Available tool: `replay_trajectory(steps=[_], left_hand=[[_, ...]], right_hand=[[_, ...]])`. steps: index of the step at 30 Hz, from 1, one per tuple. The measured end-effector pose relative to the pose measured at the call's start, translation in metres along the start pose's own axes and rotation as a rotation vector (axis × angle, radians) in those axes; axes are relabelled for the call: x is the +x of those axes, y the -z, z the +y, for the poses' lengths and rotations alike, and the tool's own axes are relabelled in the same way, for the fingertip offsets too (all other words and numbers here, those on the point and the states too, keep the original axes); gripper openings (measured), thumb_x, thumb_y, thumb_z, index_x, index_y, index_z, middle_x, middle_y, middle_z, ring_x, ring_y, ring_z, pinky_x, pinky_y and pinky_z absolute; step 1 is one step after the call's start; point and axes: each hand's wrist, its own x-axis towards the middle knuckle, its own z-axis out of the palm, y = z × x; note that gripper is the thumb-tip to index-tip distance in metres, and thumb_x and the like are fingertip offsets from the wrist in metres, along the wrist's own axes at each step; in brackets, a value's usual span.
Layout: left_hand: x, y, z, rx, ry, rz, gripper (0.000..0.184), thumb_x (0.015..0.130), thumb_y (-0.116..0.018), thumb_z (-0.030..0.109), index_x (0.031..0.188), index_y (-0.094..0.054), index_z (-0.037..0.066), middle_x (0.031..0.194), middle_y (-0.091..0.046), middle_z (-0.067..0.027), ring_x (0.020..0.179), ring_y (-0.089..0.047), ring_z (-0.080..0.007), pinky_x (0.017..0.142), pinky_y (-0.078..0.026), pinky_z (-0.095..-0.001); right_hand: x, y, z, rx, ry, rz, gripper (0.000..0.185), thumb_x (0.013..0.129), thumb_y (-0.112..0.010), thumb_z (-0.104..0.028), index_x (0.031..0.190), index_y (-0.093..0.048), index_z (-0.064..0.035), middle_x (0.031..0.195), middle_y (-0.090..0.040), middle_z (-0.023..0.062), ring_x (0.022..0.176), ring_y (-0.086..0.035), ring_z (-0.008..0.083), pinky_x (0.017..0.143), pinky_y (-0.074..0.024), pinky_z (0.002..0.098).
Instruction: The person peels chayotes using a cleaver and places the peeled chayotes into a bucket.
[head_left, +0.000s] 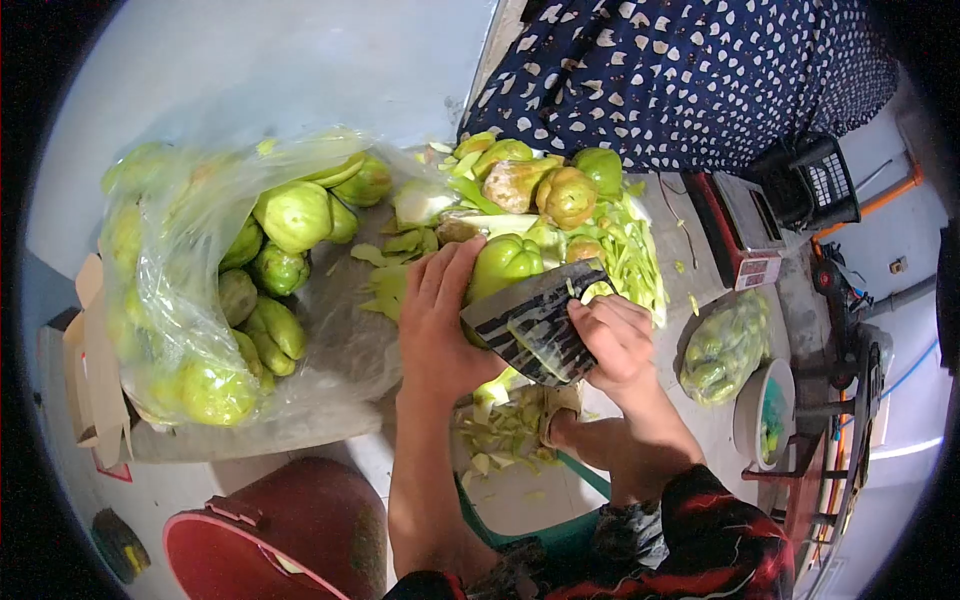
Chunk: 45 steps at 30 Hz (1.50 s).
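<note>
My left hand [438, 315] is wrapped round a green chayote [505, 262], thumb toward me, over the heap of peelings. In my right hand [615, 340] is a cleaver [530, 328] with a broad dark blade, its handle hidden by my fingers. The blade lies across the near side of the chayote, and wet streaks and a strip of peel cling to it. Just beyond are several more chayotes [566, 196], some brownish, among pale green peelings [630, 250]. Whether the edge is in the flesh is hidden.
A clear plastic bag [180, 290] full of chayotes stands left, beside a cardboard box [95, 350]. Below is a red bucket [285, 525]. To the right are a weighing scale [740, 225], a bagged bundle of chayotes [725, 350] and a white tub [748, 415]. Peelings litter the floor.
</note>
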Motion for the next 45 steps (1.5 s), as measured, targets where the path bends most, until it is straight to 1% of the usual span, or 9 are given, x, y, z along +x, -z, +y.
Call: replay_trajectory(steps=[11, 14, 16, 19, 21, 25, 27, 33, 45], left_hand=[[0.000, 0.000, 0.002, -0.009, -0.020, -0.062, 0.082, 0.053, -0.079, 0.023, 0.129, -0.054, 0.007, 0.121, -0.057, -0.0175, 0.111, -0.052, -0.0407, 0.096, -0.043, -0.0485], [-0.003, 0.006, 0.004, -0.010, 0.052, -0.156, 0.083, 0.051, -0.078, 0.020, 0.129, -0.052, 0.007, 0.122, -0.057, -0.0178, 0.111, -0.052, -0.0401, 0.096, -0.043, -0.0480], [-0.001, 0.010, 0.001, 0.068, 0.044, -0.148, 0.085, 0.049, -0.076, 0.017, 0.129, -0.051, 0.006, 0.121, -0.057, -0.0181, 0.111, -0.053, -0.0386, 0.097, -0.043, -0.0472], [-0.010, 0.007, 0.002, -0.045, 0.121, -0.166, 0.087, 0.047, -0.076, 0.016, 0.130, -0.050, 0.006, 0.121, -0.057, -0.0180, 0.111, -0.053, -0.0382, 0.098, -0.042, -0.0467], [-0.013, -0.001, -0.003, -0.373, 0.343, -0.022, 0.087, 0.047, -0.075, 0.016, 0.130, -0.051, 0.006, 0.120, -0.058, -0.0172, 0.111, -0.053, -0.0376, 0.097, -0.043, -0.0463], [-0.006, 0.004, -0.001, -0.334, 0.272, -0.031, 0.086, 0.048, -0.074, 0.016, 0.131, -0.051, 0.006, 0.121, -0.058, -0.0164, 0.110, -0.053, -0.0374, 0.095, -0.045, -0.0459], [-0.002, 0.006, 0.000, -0.067, 0.145, -0.071, 0.085, 0.049, -0.075, 0.018, 0.131, -0.052, 0.006, 0.121, -0.058, -0.0163, 0.110, -0.053, -0.0373, 0.093, -0.046, -0.0466], [0.000, 0.005, 0.002, 0.105, 0.034, -0.090, 0.085, 0.050, -0.079, 0.023, 0.129, -0.053, 0.008, 0.121, -0.057, -0.0162, 0.108, -0.052, -0.0400, 0.092, -0.047, -0.0484], [-0.002, 0.005, 0.002, 0.104, 0.024, -0.064, 0.081, 0.054, -0.080, 0.020, 0.130, -0.054, 0.009, 0.122, -0.056, -0.0172, 0.108, -0.052, -0.0408, 0.091, -0.047, -0.0478]], right_hand=[[0.002, 0.010, -0.003, 0.001, 0.020, -0.030, 0.016, 0.071, -0.067, 0.000, 0.069, -0.051, -0.0020, 0.058, -0.039, 0.0041, 0.045, -0.044, 0.0186, 0.040, -0.0330, 0.0314], [-0.026, -0.012, 0.039, -0.181, -0.451, -0.318, 0.015, 0.074, -0.065, -0.003, 0.080, -0.051, -0.0053, 0.063, -0.054, 0.0123, 0.053, -0.056, 0.0326, 0.048, -0.0438, 0.0422], [-0.046, -0.011, 0.059, -0.175, -0.628, -0.288, 0.017, 0.074, -0.065, -0.006, 0.084, -0.051, -0.0057, 0.067, -0.058, 0.0140, 0.059, -0.059, 0.0376, 0.053, -0.0469, 0.0448], [-0.039, -0.002, 0.051, -0.113, -0.580, -0.206, 0.017, 0.071, -0.065, -0.003, 0.085, -0.055, -0.0045, 0.066, -0.058, 0.0141, 0.057, -0.059, 0.0342, 0.053, -0.0471, 0.0398], [-0.037, -0.005, 0.047, -0.073, -0.512, -0.185, 0.020, 0.070, -0.065, 0.000, 0.089, -0.061, -0.0014, 0.065, -0.056, 0.0136, 0.055, -0.059, 0.0312, 0.053, -0.0471, 0.0361], [-0.027, -0.001, 0.030, -0.009, -0.291, -0.178, 0.038, 0.056, -0.069, -0.008, 0.092, -0.060, -0.0005, 0.067, -0.052, 0.0106, 0.056, -0.056, 0.0291, 0.050, -0.0454, 0.0377], [-0.013, 0.006, 0.016, 0.008, -0.233, -0.179, 0.036, 0.058, -0.069, -0.010, 0.092, -0.060, 0.0002, 0.066, -0.051, 0.0095, 0.055, -0.056, 0.0276, 0.049, -0.0451, 0.0369], [0.002, 0.013, 0.002, 0.006, -0.127, -0.199, 0.027, 0.066, -0.065, -0.013, 0.089, -0.061, 0.0017, 0.063, -0.046, 0.0066, 0.051, -0.053, 0.0231, 0.045, -0.0423, 0.0346], [0.002, 0.009, -0.003, 0.060, -0.073, -0.167, 0.023, 0.069, -0.063, -0.009, 0.089, -0.061, 0.0025, 0.061, -0.040, 0.0056, 0.049, -0.048, 0.0209, 0.043, -0.0376, 0.0344]])
